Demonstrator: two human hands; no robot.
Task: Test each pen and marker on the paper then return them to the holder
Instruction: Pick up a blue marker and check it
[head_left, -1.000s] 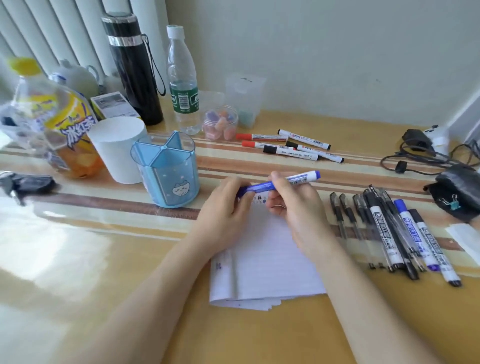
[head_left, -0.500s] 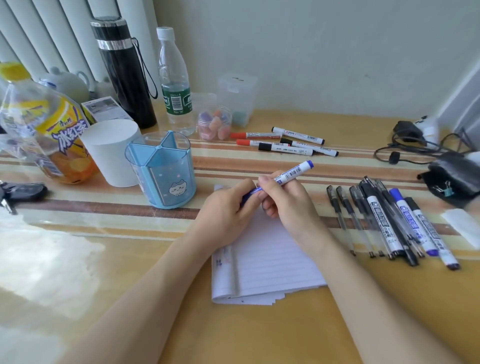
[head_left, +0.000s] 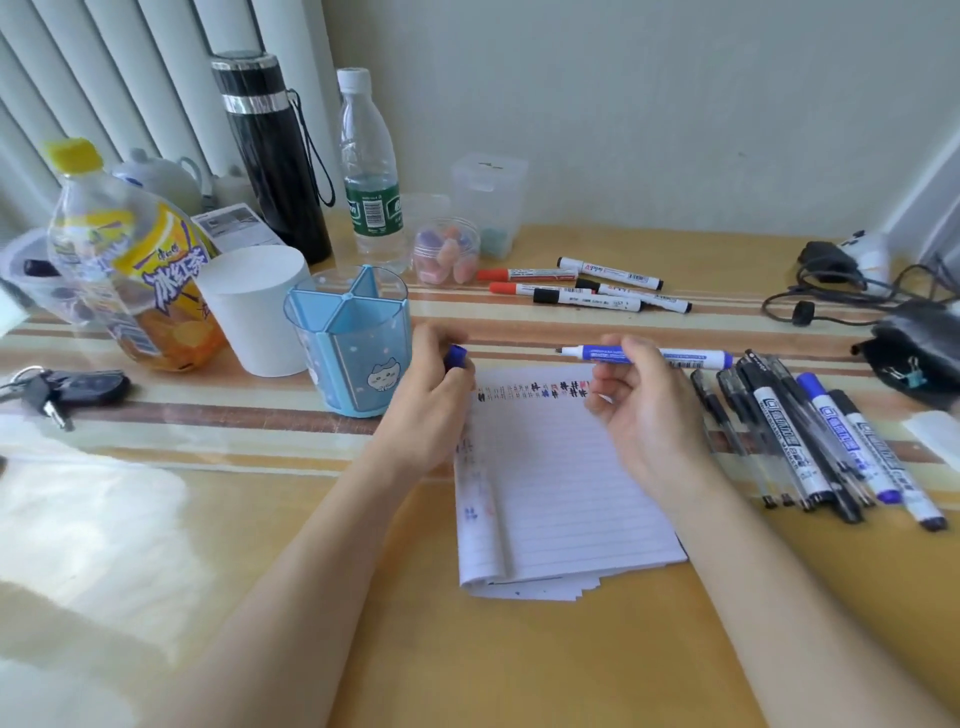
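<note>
Lined paper (head_left: 561, 493) on the counter (head_left: 415, 649), scribbles along its top line, right hand (head_left: 639, 415) grip pinching an uncapped blue marker (head_left: 675, 355) above it, left hand (head_left: 426, 405) grip curled round the cap (head_left: 457, 356), just beside the blue holder (head_left: 353, 343), bottle (head_left: 150, 270) labelled 冰红茶 behind.

Bright daylight from the left, white glare on table (head_left: 93, 525), soft blur, wide-angle edge bending

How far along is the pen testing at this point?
Done: a row of test marks tops the paper. In hand: the right hand holds an uncapped blue marker, the left hand grips its cap. Left: no pen shows in the holder; pens and markers lie on the table.
</note>
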